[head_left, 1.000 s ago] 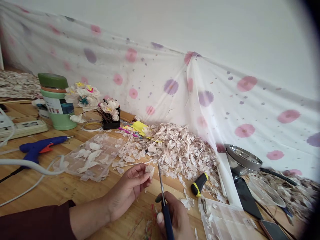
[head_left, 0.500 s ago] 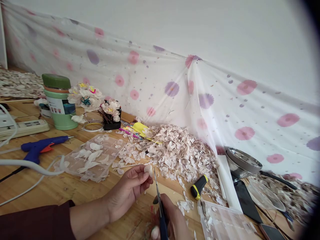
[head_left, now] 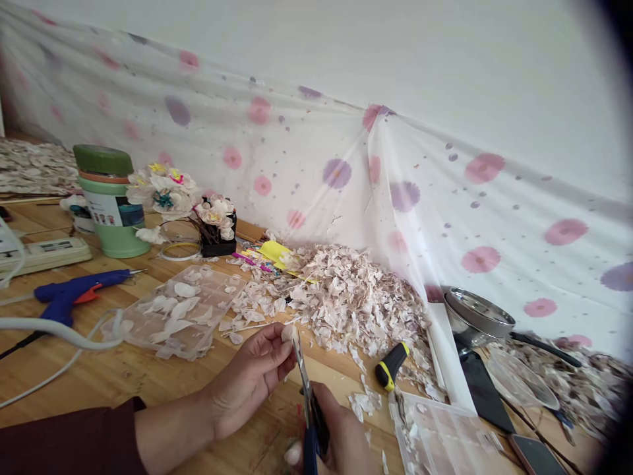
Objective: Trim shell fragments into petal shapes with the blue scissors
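Observation:
Between the thumb and fingers of my left hand point(head_left: 252, 373) is a small pale petal point(head_left: 287, 333), pinched near its edge. My right hand point(head_left: 341, 429) grips dark-handled scissors point(head_left: 305, 389), the blades pointing up and slightly parted. Their tips meet the petal's right edge. Behind both hands spreads a big heap of dry pale petals point(head_left: 346, 297). Left of it, a clear compartment box point(head_left: 143, 330) carries several larger white petals on top. A black and yellow handle point(head_left: 392, 366) lies to the right of the scissors.
A blue glue gun point(head_left: 74, 290), its white cable and a green canister point(head_left: 113, 224) stand left. Petal flowers point(head_left: 165, 191) are behind them. To the right are a second clear box point(head_left: 445, 435), a paper roll point(head_left: 451, 363), a metal pan point(head_left: 479, 313) and a phone point(head_left: 537, 455).
The scissors have moved left and their blades have opened a little, reaching the petal's edge. My left hand stays almost in place, and the view has shifted slightly.

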`<state>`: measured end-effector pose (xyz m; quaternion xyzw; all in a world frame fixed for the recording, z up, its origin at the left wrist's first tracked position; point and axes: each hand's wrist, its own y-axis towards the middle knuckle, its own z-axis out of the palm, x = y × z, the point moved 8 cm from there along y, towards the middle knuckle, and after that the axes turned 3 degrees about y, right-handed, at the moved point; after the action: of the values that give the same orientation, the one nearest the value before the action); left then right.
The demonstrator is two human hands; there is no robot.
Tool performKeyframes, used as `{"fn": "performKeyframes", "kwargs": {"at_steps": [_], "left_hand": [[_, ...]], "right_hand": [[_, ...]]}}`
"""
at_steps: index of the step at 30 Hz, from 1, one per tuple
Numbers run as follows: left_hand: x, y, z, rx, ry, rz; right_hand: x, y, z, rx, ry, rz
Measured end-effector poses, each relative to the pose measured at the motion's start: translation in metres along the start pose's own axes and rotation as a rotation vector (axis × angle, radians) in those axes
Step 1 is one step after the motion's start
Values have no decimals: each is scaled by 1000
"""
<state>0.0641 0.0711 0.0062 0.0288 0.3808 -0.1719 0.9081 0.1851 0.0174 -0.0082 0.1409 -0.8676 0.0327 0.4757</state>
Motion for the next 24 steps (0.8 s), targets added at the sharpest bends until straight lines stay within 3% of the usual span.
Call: {"fn": "performKeyframes", "kwargs": {"at_steps": [10,15,24], "left_hand": [[3,1,-1,-27,14,-19],[5,3,-5,-35,32,-26],[4,2,-5,-14,35,-11]], "right_hand": [[8,-5,-7,-75,-24,24],[7,-4,-2,1,-4,68],[4,-2,0,28,-28,105]]}}
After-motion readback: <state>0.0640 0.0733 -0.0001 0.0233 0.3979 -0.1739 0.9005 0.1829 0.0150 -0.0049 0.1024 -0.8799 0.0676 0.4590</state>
